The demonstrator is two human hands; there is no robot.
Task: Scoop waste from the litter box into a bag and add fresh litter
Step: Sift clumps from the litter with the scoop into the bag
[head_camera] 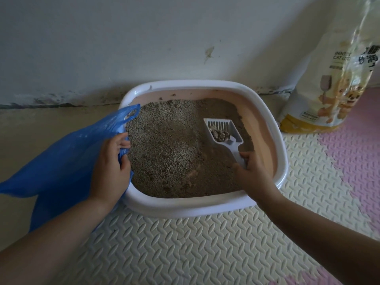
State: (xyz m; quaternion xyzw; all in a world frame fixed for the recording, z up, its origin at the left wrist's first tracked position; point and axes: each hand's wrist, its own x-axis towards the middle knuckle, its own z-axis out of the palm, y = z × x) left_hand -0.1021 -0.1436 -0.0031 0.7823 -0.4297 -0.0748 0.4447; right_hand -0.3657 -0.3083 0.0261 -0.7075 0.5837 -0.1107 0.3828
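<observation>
Box (202, 208) litter-filled | right hand (254, 171) grip clenched on scoop (224, 132), clump loaded, 2 o'clock | left hand (112, 167) clutching bag (61, 161) at 9 | risk: bag mouth bunched shut, tilted scoop spilling clump in transit

The litter box (205, 208) is a rounded tray with a white rim and pinkish inner walls, set on the floor against the wall. Grey-brown litter (170, 149) fills it unevenly, thin near its right wall. Over the box's right half a white slotted scoop (223, 130) carries a clump of waste (220, 134), its handle gripped in the right hand (249, 171). At the box's left rim a crumpled blue bag (61, 161) is gripped by the left hand (112, 167), its handle loop lying over the rim. Right of the box, a cream and yellow litter sack (329, 79) stands upright.
</observation>
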